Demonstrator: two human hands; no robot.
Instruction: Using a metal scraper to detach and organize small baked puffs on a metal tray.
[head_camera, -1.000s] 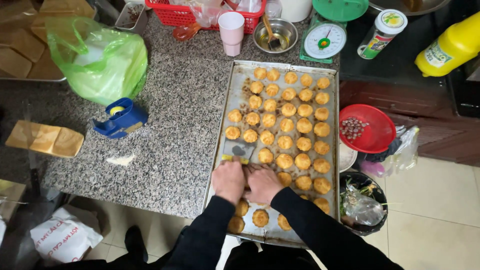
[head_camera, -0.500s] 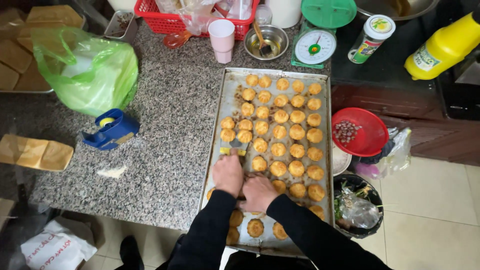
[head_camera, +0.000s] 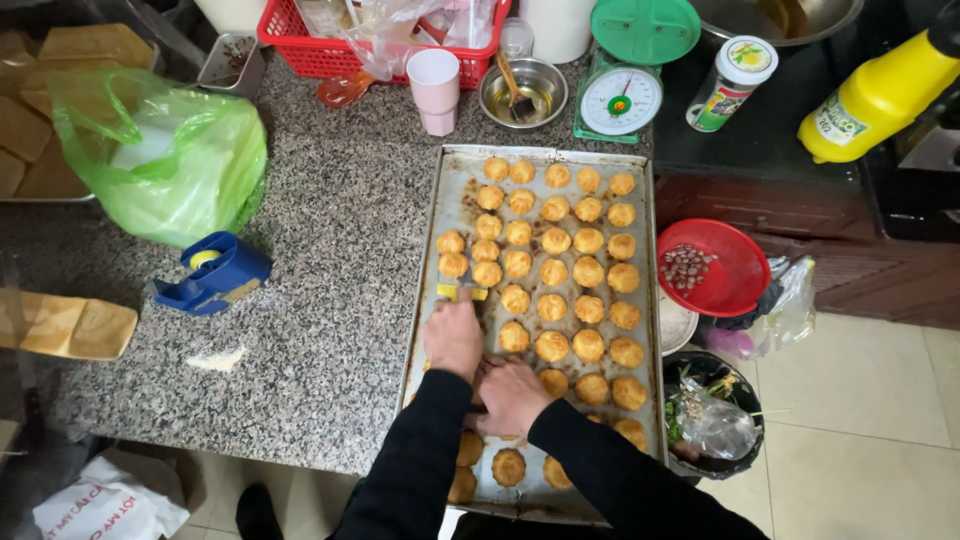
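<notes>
Centrally, left hand (head_camera: 453, 338) clenched on a yellow scraper (head_camera: 462, 292), blade on the tray (head_camera: 428, 280) floor beside the pastries (head_camera: 553, 272). Right hand (head_camera: 512, 396) just beside it, palm down on the tray; grasp cannot be told. Outward: granite surface (head_camera: 330, 270), blue dispenser (head_camera: 213, 273), green bag (head_camera: 160, 150), scale (head_camera: 622, 95).

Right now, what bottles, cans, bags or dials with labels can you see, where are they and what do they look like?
Yellow bottle: top right, lying tilted, small green label.
Can: upright beside the scale, round, green and white, yellowish lid.
Kitchen scale: above the baking tray, green body, round white dial.
White bag: bottom left on the floor, red print.
Green plastic bag: on the counter, left, bulging.
</notes>
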